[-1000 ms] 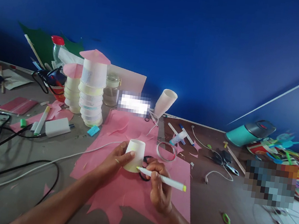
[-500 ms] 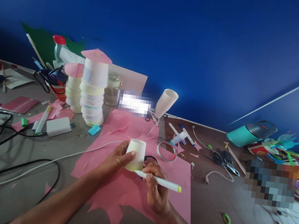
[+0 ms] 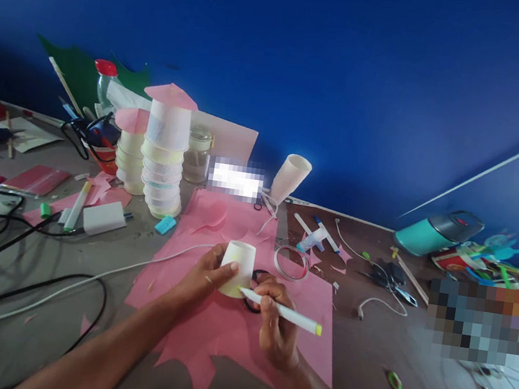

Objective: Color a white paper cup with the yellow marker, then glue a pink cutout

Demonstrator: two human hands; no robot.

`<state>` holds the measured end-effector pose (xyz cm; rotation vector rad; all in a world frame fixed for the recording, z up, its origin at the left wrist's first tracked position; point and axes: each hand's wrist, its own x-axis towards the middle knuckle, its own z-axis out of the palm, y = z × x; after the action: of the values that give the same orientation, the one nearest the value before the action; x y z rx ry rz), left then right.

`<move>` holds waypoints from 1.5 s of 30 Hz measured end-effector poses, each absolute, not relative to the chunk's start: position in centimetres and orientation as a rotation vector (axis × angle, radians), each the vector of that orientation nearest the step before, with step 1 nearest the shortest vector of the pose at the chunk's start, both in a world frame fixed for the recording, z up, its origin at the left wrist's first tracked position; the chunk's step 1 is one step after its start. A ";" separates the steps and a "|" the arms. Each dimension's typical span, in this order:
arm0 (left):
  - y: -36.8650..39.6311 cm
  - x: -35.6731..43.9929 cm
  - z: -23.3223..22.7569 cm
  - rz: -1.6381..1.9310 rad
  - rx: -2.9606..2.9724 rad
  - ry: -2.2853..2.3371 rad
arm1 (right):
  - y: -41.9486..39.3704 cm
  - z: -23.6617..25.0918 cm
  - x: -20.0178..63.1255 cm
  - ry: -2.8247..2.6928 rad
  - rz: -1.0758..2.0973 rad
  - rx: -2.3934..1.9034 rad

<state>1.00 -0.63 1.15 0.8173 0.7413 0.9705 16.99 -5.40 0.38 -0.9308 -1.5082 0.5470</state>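
Note:
A white paper cup (image 3: 241, 259) is upside down in the grip of my left hand (image 3: 209, 276), thumb across its side. Faint yellow marking shows on the lower part of the cup. My right hand (image 3: 277, 322) pinches a white marker (image 3: 295, 315) with a yellow end; its tip touches the cup near the lower edge. Beneath both hands lies pink paper (image 3: 310, 343) with a jagged cut edge. Black scissor handles (image 3: 252, 303) show partly behind my right hand. To its upper right rests a roll of tape (image 3: 291, 263).
Two cup towers with pink cone tops stand at left, the taller tower (image 3: 164, 168) nearer. A leaning cup stack (image 3: 291, 176) is by the wall. Cables (image 3: 80, 304) cross the left side. A teal flask (image 3: 422, 233), keys (image 3: 392, 277) and loose markers (image 3: 326, 233) lie right.
The marker tip has shifted slightly right and up along the lower part of the cup, my right hand moving with it. My left hand keeps hold of the cup.

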 end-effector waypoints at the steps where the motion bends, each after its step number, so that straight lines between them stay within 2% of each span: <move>1: -0.6 1.0 1.1 0.967 0.810 0.737 | -5.4 0.4 17.0 -1.495 0.551 -0.931; 45: -0.4 1.0 0.8 0.963 0.930 0.748 | -5.8 1.3 16.8 -1.785 0.313 -0.938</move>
<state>0.99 -0.40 0.80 0.9300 0.7475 0.9628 16.83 -5.82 1.35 -0.9376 -1.7851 0.3134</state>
